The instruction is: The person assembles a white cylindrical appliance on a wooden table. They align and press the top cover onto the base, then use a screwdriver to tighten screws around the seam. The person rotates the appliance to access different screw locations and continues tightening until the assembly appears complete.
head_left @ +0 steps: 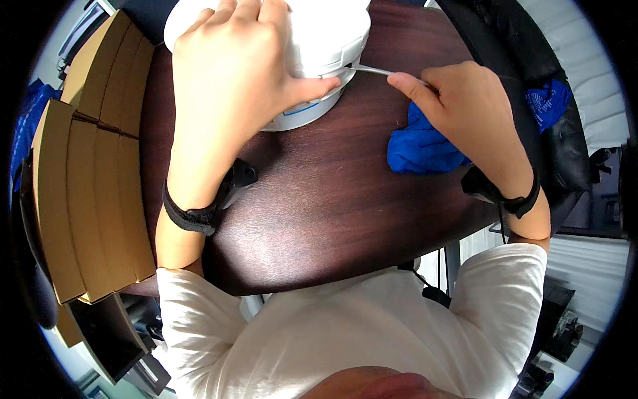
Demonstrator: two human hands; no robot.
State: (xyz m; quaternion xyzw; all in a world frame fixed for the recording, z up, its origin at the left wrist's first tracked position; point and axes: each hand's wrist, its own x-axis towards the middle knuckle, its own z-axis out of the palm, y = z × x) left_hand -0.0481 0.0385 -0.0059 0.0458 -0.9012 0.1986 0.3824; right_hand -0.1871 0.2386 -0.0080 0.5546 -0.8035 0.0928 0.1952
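I'm looking down on a white short-sleeved shirt, its sleeves ending above the elbows and leaving both forearms bare. My left hand (pixel 229 73) has a black strap round its wrist with a small black unit clipped on. My right hand (pixel 475 110) wears the same, with a thin black cable.

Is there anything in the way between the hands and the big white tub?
Nothing visible is. The left hand already rests on the white tub, thumb against its rim. The right hand pinches a thin white strip running from that rim, a blue cloth beneath it.
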